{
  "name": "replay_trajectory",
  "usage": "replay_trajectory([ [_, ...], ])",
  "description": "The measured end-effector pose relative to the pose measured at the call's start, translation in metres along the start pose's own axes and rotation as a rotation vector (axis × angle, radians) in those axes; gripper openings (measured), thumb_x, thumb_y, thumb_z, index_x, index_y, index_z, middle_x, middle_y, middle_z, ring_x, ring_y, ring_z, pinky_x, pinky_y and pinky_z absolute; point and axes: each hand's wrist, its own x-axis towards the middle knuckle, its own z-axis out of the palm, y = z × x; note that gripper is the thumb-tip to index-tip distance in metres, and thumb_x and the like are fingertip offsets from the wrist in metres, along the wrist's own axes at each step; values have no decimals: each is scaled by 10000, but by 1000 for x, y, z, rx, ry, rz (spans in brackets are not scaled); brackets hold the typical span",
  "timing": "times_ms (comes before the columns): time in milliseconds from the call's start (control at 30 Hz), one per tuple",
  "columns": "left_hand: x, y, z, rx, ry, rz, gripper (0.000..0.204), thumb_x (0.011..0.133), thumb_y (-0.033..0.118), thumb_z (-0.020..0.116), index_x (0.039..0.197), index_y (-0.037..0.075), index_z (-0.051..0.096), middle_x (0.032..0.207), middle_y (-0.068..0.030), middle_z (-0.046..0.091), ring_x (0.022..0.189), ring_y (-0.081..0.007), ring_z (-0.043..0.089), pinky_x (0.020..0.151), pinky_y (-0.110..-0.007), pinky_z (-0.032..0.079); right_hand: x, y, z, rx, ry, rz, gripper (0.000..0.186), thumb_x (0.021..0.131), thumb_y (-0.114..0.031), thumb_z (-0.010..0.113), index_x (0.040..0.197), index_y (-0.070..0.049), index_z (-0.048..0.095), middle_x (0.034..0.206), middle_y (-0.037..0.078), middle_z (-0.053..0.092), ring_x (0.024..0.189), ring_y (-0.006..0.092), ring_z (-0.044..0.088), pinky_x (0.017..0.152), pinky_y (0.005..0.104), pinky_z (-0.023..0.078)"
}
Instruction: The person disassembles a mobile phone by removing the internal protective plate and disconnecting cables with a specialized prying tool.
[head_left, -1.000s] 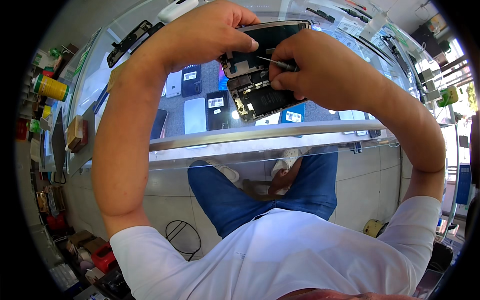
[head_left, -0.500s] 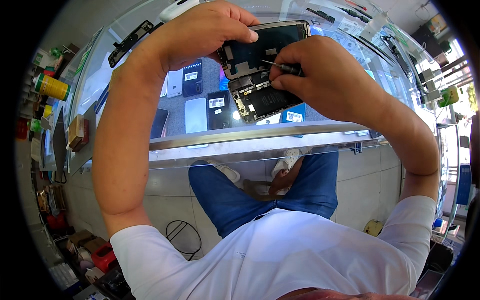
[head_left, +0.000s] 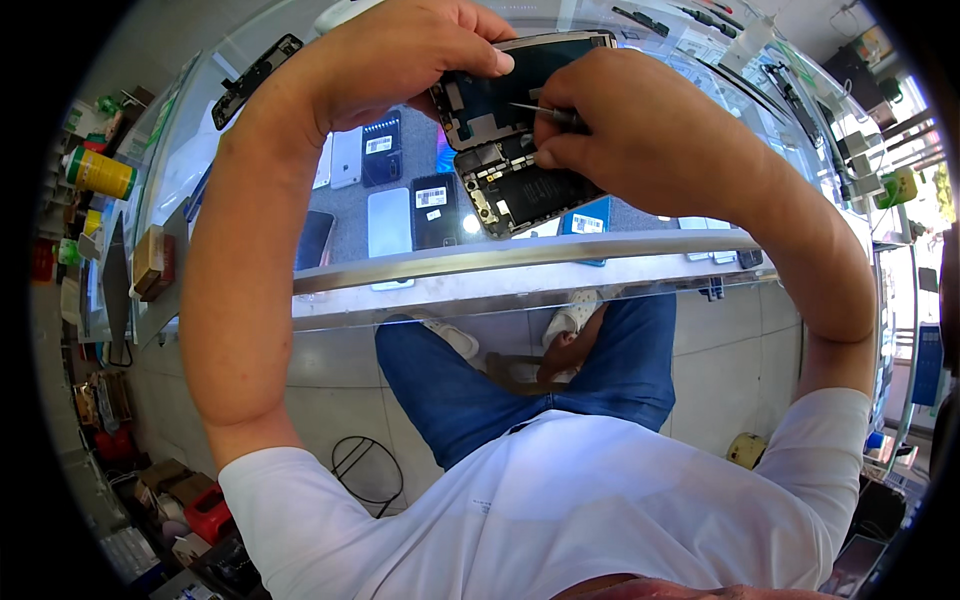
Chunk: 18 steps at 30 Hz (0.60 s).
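An opened smartphone (head_left: 535,195) is held over the glass counter, its dark battery and small metal parts showing. The raised display panel (head_left: 520,70), back side toward me, lies beyond the body. My left hand (head_left: 420,45) grips that panel's left end, thumb on its upper edge; most of its fingers are hidden behind. A small screwdriver (head_left: 562,117) lies across the curled fingers of my right hand (head_left: 640,120), its thin tip pointing left above the panel. The right thumb and a fingertip come together at the phone's inner edge; whether they pinch a small part cannot be seen.
Under the glass counter lie several phones, among them a dark labelled one (head_left: 435,212) and a silver one (head_left: 390,222). A black phone frame part (head_left: 257,80) sits at far left. Tools (head_left: 708,22) lie at the far right. A metal edge strip (head_left: 520,257) runs along the front.
Both hands and the phone appear slightly higher and farther left. The screwdriver tip has shifted left with my right hand; both grips stay the same.
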Motion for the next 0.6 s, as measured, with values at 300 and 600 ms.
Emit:
replay_trajectory([
  [300,0,-2,1,-1,-3,9,438,990,241,662,1337,-28,664,1075,-67,751,894,-107,723,784,-292,612,0,-1,-7,31,-113,49,162,931,-179,728,941,-20,760,783,155,694,683,286,667,684,386,523],
  [600,-1,-3,-1,50,25,23,519,968,287,693,1367,-41,647,1065,-78,744,880,-120,718,774,-302,606,-16,15,-9,279,-66,94,178,907,-135,671,997,-46,797,895,173,741,798,320,709,766,403,557],
])
